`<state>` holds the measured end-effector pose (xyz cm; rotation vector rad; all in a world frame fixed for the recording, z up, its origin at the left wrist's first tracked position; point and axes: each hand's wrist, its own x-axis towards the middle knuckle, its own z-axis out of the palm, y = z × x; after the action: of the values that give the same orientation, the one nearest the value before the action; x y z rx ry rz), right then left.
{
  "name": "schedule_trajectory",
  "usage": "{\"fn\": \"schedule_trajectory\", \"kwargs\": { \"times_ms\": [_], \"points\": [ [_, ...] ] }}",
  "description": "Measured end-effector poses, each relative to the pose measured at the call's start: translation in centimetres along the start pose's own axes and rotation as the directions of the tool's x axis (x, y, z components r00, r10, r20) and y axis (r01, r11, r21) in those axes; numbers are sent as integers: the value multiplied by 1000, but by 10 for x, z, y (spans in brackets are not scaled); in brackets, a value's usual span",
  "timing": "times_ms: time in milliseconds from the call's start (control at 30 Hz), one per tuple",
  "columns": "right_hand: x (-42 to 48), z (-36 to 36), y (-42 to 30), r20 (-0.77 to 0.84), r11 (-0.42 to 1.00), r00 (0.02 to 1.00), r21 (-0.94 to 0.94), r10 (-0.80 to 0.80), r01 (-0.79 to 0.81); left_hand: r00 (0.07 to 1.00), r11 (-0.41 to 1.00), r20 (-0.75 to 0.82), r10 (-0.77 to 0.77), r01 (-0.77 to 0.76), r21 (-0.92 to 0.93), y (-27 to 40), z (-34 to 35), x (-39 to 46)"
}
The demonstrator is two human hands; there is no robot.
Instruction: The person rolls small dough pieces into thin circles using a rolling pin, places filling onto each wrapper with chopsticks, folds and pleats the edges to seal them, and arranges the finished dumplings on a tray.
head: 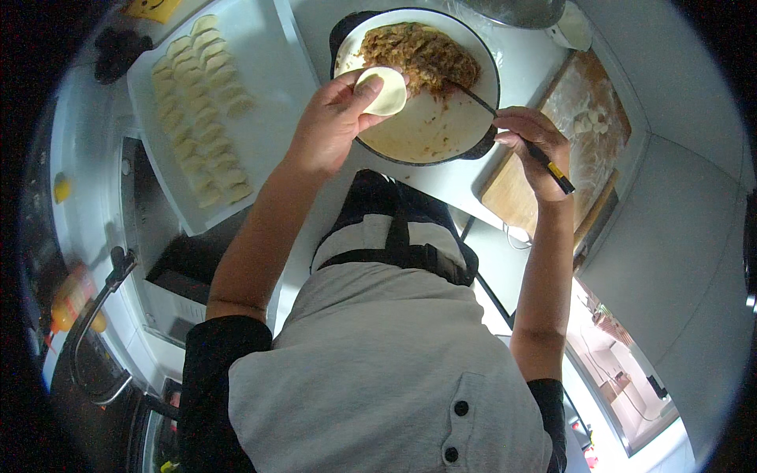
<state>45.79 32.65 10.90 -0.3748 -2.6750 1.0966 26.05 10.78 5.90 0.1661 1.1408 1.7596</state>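
My left hand (338, 112) holds a round dough wrapper (385, 92) flat over the near left rim of a white pot (437, 133) with dark handles. Minced filling (414, 50) is heaped at the pot's far side. In my right hand (535, 148), at the pot's right rim, is a dark-handled utensil (541, 155), its tip sunk in the filling and hidden there. Rows of folded dumplings (204, 112) lie on a white tray (278, 100) to the left.
A floured wooden board (556, 142) with small dough pieces (591, 121) lies at the right, a rolling pin (596, 201) along its edge. A metal bowl (520, 9) and a white cup (572, 29) stand beyond the pot. A sink (165, 219) and faucet (89, 319) are at left.
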Motion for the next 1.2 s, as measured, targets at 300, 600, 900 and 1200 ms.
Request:
{"fn": "schedule_trajectory", "kwargs": {
  "times_ms": [300,600,900,1200],
  "points": [
    [-3,-18,-6,34,999,999,-16,33,-32,999,998,-34,-33,34,52,-7,-6,2],
    [18,-22,-10,4,1000,1000,-10,-28,28,1000,998,-30,-9,11,56,-9,-7,4],
    [24,-20,1,67,994,998,-110,17,-10,999,998,-39,-8,10,57,-11,-11,8],
    [8,-35,-16,21,986,989,83,147,-148,1000,1000,2,-7,7,29,-9,-12,7]
  ]
}}
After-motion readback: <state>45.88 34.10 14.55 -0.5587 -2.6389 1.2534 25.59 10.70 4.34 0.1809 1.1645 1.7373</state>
